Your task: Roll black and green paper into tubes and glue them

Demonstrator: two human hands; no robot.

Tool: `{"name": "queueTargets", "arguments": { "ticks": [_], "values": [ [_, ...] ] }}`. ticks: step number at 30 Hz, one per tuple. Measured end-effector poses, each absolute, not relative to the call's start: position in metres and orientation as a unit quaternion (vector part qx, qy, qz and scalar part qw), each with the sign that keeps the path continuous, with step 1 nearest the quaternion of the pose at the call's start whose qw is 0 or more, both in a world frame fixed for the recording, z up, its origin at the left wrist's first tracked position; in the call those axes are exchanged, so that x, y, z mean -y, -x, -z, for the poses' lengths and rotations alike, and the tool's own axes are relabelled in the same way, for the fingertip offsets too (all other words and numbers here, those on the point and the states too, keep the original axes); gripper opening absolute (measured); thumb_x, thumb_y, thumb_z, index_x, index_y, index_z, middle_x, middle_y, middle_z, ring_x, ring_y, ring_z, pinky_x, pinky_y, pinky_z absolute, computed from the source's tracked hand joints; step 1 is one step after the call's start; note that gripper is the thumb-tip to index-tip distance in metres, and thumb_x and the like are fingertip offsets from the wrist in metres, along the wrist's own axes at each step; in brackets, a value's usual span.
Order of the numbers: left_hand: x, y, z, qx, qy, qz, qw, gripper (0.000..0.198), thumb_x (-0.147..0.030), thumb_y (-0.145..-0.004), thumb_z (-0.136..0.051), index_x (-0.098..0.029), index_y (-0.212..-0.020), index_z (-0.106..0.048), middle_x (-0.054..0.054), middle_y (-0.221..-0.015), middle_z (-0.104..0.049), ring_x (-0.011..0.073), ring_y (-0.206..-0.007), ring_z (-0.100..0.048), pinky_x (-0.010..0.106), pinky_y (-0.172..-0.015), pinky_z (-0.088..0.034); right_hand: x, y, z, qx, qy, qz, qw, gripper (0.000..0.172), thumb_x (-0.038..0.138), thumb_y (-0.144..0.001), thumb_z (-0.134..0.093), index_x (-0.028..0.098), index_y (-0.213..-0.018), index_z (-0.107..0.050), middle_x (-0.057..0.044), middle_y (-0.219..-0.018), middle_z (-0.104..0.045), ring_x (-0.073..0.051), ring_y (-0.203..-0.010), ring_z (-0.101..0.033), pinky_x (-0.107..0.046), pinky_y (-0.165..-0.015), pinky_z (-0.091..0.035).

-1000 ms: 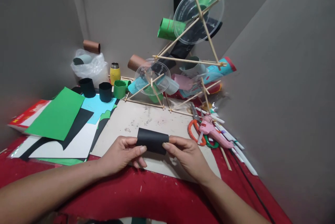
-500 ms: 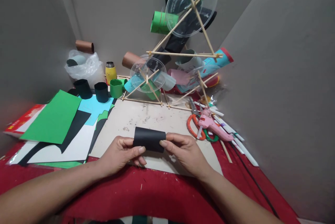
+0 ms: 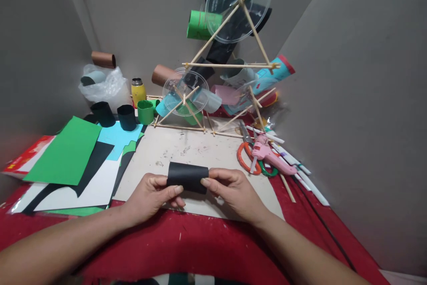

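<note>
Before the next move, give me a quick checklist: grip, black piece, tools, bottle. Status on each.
1. Left hand gripping its end of the black paper piece: ok, thumb in front.
2. Right hand gripping the opposite end: ok, thumb in front.
3. Black paper piece's edges joined: cannot tell, no seam shows.
4. Scissors free to lift: not ok, the pink glue gun appears to lie across their handles.
5. Glue gun hot: cannot tell from a picture.
6. Yellow bottle upright: ok, behind the paper sheets.
</note>
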State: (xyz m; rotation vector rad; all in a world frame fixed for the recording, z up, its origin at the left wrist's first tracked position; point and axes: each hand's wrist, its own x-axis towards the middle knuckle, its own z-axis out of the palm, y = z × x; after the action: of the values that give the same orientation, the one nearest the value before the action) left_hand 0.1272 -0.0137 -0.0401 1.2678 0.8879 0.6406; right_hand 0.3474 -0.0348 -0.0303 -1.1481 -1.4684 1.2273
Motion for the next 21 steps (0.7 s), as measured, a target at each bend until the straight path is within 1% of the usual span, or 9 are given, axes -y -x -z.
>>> {"name": "queueTargets", "arguments": {
  "ticks": [3, 7, 11, 14, 18, 21],
  "values": [
    [0.0142, -0.1274, 0.0392, -0.401, -0.571, -0.294, 0.653, 0.031, -0.042, -0.079, -0.070, -0.012, -0.075, -0.075, 0.008, -0.067, -0.074, 0.0119, -0.057, -0.063, 0.022, -0.059, -0.052, 0.0345, -0.3489, 0.0317, 0.590, 0.461, -0.511, 0.422, 0.037, 0.048, -0.081, -0.065, 0.017, -0.062, -0.058, 0.004, -0.054, -0.045, -0.010, -0.051, -0.036, -0.024, -0.050, -0.030],
    [0.0170, -0.1266, 0.0379, -0.401, -0.601, -0.305, 0.620, 0.027, -0.037, -0.082, -0.067, -0.012, -0.076, -0.076, 0.008, -0.070, -0.075, 0.0115, -0.057, -0.062, 0.022, -0.058, -0.051, 0.0343, -0.3507, 0.0340, 0.596, 0.455, -0.519, 0.410, 0.047, 0.053, -0.087, -0.057, 0.018, -0.056, -0.052, 0.003, -0.051, -0.048, -0.010, -0.050, -0.041, -0.024, -0.051, -0.032],
    [0.0193, -0.1244, 0.0388, -0.384, -0.651, -0.308, 0.578, 0.025, -0.033, -0.085, -0.064, -0.013, -0.077, -0.077, 0.008, -0.072, -0.075, 0.0129, -0.060, -0.064, 0.021, -0.058, -0.050, 0.0336, -0.3515, 0.0343, 0.592, 0.449, -0.528, 0.411, 0.050, 0.055, -0.088, -0.055, 0.017, -0.056, -0.052, 0.002, -0.051, -0.048, -0.010, -0.050, -0.042, -0.024, -0.051, -0.033],
    [0.0196, -0.1233, 0.0407, -0.355, -0.705, -0.322, 0.523, 0.021, -0.028, -0.087, -0.063, -0.014, -0.080, -0.077, 0.005, -0.070, -0.074, 0.0121, -0.059, -0.062, 0.020, -0.056, -0.047, 0.0328, -0.3520, 0.0339, 0.579, 0.444, -0.549, 0.407, 0.049, 0.055, -0.087, -0.056, 0.017, -0.056, -0.053, 0.003, -0.050, -0.049, -0.010, -0.049, -0.042, -0.023, -0.050, -0.033],
    [0.0195, -0.1228, 0.0421, -0.305, -0.774, -0.365, 0.419, 0.020, -0.020, -0.087, -0.061, -0.014, -0.074, -0.075, 0.000, -0.060, -0.065, 0.0087, -0.053, -0.055, 0.017, -0.051, -0.042, 0.0320, -0.3531, 0.0340, 0.567, 0.442, -0.567, 0.402, 0.049, 0.055, -0.086, -0.058, 0.017, -0.056, -0.054, 0.003, -0.049, -0.049, -0.009, -0.047, -0.040, -0.023, -0.050, -0.032],
    [0.0190, -0.1227, 0.0413, -0.291, -0.794, -0.384, 0.370, 0.020, -0.017, -0.087, -0.060, -0.014, -0.073, -0.075, 0.000, -0.058, -0.063, 0.0085, -0.052, -0.054, 0.017, -0.051, -0.041, 0.0303, -0.3532, 0.0353, 0.571, 0.443, -0.562, 0.401, 0.048, 0.055, -0.086, -0.059, 0.017, -0.057, -0.056, 0.004, -0.049, -0.048, -0.008, -0.046, -0.039, -0.023, -0.048, -0.031]
  ]
}}
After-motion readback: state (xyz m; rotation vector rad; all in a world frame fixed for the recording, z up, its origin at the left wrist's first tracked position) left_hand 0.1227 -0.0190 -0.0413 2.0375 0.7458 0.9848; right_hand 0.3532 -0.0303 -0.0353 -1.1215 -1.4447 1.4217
